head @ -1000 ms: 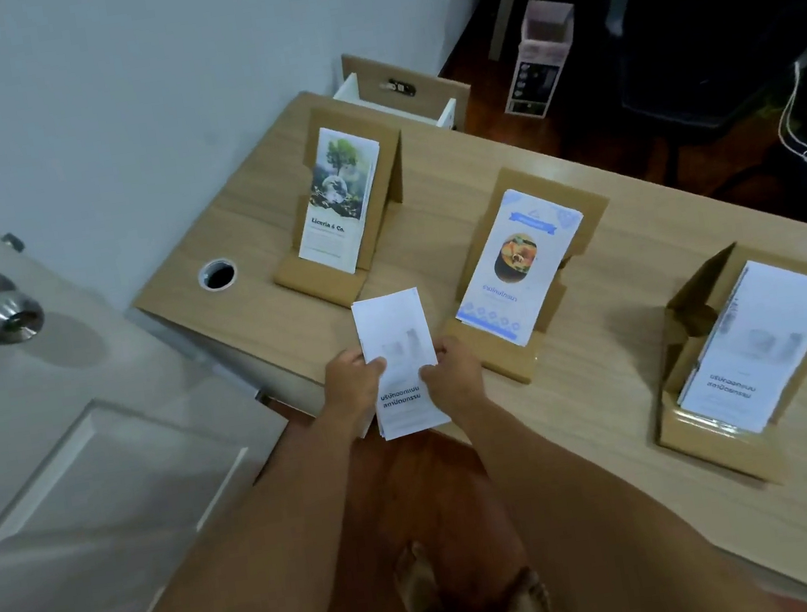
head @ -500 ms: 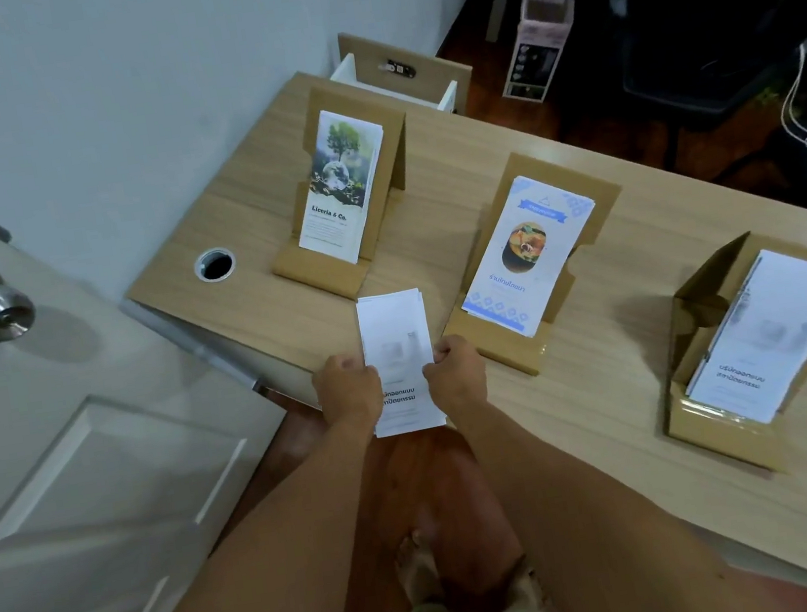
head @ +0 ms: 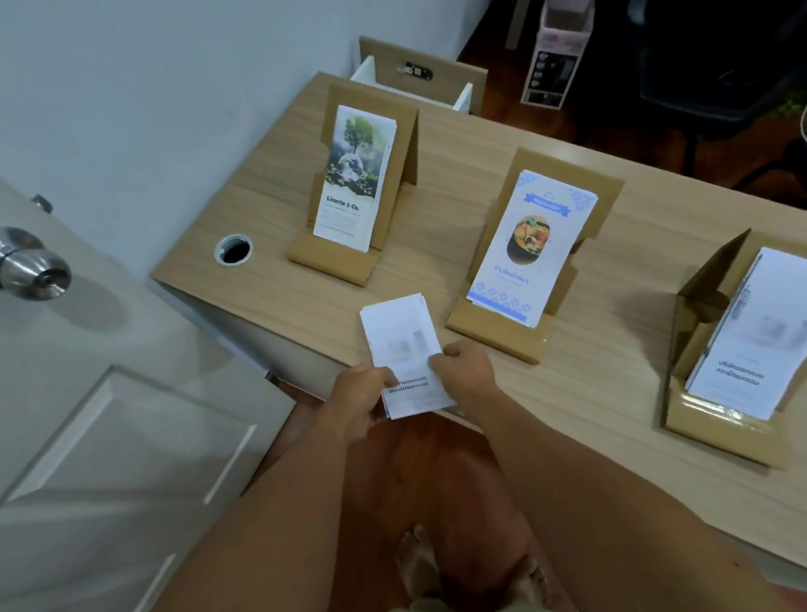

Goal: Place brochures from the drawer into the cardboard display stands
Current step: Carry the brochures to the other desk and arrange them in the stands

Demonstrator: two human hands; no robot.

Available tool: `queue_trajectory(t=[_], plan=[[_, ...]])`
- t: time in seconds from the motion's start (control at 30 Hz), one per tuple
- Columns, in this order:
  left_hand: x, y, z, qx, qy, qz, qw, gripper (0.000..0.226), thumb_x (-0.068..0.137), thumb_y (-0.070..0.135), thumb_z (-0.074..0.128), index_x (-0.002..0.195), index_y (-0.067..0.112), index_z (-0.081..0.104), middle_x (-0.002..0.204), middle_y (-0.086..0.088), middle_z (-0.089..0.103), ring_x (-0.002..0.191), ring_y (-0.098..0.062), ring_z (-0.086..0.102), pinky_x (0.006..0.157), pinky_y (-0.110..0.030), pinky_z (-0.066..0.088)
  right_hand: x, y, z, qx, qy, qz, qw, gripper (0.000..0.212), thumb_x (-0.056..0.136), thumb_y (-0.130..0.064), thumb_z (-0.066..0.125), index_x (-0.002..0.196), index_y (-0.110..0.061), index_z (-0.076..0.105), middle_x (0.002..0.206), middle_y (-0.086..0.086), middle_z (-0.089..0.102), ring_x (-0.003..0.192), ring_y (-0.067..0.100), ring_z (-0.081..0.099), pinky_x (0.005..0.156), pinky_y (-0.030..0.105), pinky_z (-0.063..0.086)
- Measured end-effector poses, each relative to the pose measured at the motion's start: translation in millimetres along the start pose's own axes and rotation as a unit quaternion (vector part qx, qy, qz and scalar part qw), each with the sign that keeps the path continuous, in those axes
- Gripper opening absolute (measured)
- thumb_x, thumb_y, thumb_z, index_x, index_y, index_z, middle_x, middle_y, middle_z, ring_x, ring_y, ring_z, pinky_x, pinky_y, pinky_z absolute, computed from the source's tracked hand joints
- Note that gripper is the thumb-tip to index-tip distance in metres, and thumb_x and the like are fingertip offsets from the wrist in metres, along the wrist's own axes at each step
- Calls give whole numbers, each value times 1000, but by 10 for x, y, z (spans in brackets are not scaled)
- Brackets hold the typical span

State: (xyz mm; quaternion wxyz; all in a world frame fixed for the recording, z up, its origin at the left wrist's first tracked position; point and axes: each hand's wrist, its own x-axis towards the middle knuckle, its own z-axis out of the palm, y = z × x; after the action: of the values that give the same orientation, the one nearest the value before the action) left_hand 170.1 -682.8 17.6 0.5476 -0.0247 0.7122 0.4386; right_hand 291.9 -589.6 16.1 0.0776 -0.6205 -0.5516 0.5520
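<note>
Brochures (head: 404, 352) sit in a small white stack over the desk's (head: 603, 340) near edge, pinched from both sides: left hand (head: 360, 400) closed on the stack's left edge, right hand (head: 468, 374) closed on its right. Three stands on the desk each hold brochures: one (head: 408, 149) toward the far left corner, one (head: 514, 337) mid-desk beside the right hand, one (head: 693, 317) toward the right edge. The drawer (head: 416, 81) stands open past the far edge.

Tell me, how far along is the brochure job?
All three cardboard stands already hold brochures: the tree one, the blue food one, and the white ones in the right stand. Both hands, left hand and right hand, hold a white stack, matching the right stand, which is yet to be placed.
</note>
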Motion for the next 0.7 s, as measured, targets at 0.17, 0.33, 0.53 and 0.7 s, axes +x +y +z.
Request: queue_trajectory(t=[0.17, 0.33, 0.53, 0.7], plan=[[-139, 42, -78, 44, -4, 25, 999, 31, 75, 7, 60, 105, 8, 66, 97, -14, 72, 86, -31, 66, 71, -37, 47, -134, -125, -240, 110, -123, 13, 986, 23, 88, 9, 53, 99, -4, 68, 90, 12, 70, 69, 18, 64, 49, 19, 49], [-219, 360, 76, 126, 35, 186, 974, 14, 88, 1, 66, 98, 11, 66, 95, -7, 74, 76, -16, 69, 60, -22, 57, -152, -335, -473, 59, -82, -98, 990, 27, 88, 7, 53, 105, -8, 67, 93, 1, 69, 82, 16, 64, 61, 19, 47], [-223, 583, 383, 191, 59, 272, 941, 21, 90, 11, 66, 111, 12, 71, 106, -5, 76, 95, -22, 72, 85, -36, 59, -125, -456, -755, -23, -3, -185, 982, 17, 89, 6, 52, 92, -7, 64, 76, -2, 59, 66, 12, 49, 58, 26, 41], [-147, 420, 510, 195, 58, 264, 943, 23, 92, 14, 63, 114, 14, 68, 109, -4, 75, 99, -23, 71, 87, -37, 59, -57, -307, -800, -50, -6, -179, 983, 20, 92, 0, 52, 104, -6, 67, 97, 5, 69, 84, 20, 59, 64, 26, 46]])
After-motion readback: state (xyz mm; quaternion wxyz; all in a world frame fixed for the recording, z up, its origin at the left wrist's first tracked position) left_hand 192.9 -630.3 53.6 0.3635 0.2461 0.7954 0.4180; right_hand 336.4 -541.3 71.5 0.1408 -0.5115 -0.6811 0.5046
